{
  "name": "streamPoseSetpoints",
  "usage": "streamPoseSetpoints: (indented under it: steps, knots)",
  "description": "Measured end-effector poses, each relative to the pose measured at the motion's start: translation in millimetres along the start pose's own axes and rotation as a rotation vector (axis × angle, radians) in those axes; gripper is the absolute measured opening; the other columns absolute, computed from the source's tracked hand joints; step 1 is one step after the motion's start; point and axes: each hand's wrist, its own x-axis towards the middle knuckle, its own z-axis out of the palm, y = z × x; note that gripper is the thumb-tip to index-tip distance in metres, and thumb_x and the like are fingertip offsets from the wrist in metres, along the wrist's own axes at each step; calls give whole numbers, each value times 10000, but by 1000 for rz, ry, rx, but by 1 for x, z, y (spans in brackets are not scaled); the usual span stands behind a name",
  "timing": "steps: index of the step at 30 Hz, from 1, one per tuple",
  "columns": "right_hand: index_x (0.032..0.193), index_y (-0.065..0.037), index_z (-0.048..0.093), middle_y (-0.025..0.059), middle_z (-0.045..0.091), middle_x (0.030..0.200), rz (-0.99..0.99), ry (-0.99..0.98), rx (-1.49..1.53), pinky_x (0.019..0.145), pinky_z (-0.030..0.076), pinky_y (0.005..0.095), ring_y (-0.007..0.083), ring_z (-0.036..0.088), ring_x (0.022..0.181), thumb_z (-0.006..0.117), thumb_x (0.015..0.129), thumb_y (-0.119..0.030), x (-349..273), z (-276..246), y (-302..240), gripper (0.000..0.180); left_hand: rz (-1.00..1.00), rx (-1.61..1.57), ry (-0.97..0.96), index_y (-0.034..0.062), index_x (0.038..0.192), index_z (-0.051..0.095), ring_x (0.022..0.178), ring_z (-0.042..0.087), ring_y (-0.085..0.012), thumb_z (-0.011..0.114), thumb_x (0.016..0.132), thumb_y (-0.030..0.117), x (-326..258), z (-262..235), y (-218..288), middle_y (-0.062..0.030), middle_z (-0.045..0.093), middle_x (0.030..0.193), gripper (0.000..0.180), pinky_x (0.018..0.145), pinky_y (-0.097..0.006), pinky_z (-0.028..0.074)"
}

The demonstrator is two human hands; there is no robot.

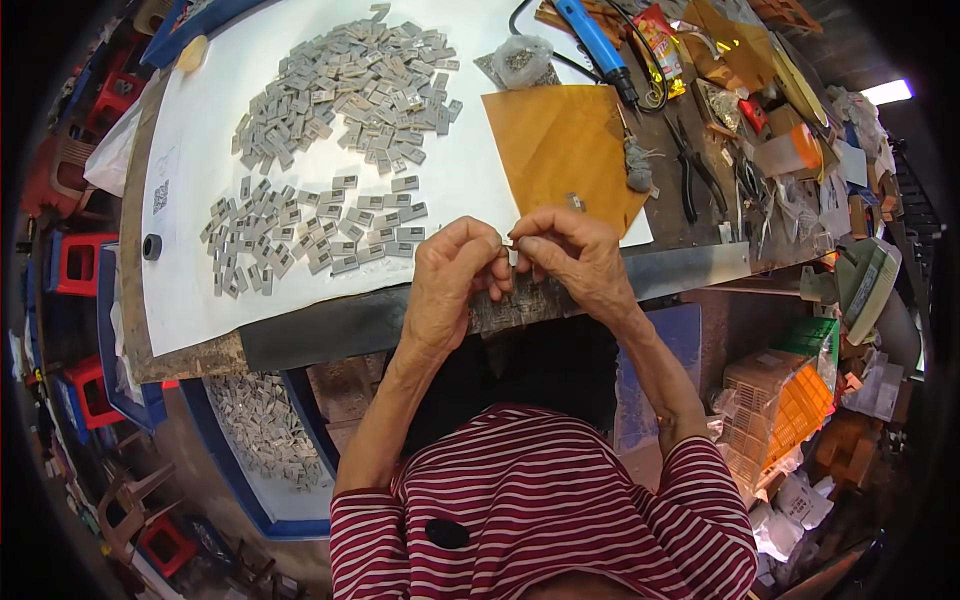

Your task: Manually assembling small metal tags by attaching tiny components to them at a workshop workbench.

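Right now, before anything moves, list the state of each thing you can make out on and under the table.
Left hand: fingers pinched at the small piece
Right hand: fingers pinched, close to the left
Small piece: held up
Upper metal pieces: heaped
Lower metal pieces: spread loosely
White paper: laid out
Pliers: handles apart
Blue tool: lying down
Blue bin: holding many pieces

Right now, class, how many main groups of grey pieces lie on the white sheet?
2: a large heap toward the far side, and a smaller, looser group nearer, left of the left hand. Some single pieces may be hidden within the heap.
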Motion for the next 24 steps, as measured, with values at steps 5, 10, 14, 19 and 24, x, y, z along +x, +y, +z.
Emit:
streamPoseSetpoints:
  steps: [5,10,14,19,24]
  knots:
    - [919,7,589,-4,566,724,85,-44,44,528,417,176,41,519,619,543,870,-111,0,-3,4,136,21,50,37,15,761,545,526,513,-100,513,839,119,0,2,-1,-51,556,629,134,483,-199,402]
    - [910,12,584,-6,555,720,127,-50,101,514,409,176,41,503,606,539,871,-115,1,-1,2,140,-55,-3,41,12,729,544,509,516,-103,505,822,130,2,-3,-3,-60,556,611,156,462,-194,392]
    - [910,13,580,-7,552,723,124,-67,84,512,407,177,42,499,603,531,872,-116,4,-1,3,143,-51,-3,52,10,726,543,507,521,-104,507,824,127,2,-3,-4,-65,562,614,158,455,-190,389]
    - [904,7,580,-11,551,723,137,-67,82,510,404,176,41,496,598,531,867,-104,5,0,3,127,-3,19,93,4,732,544,511,521,-98,514,827,117,1,0,-6,-60,567,621,150,459,-186,387]
    - [899,15,573,-17,548,724,51,25,24,531,394,168,28,478,586,576,841,-75,2,9,5,107,38,70,114,3,738,546,516,517,-92,513,823,100,0,4,-7,-56,568,622,134,466,-181,378]
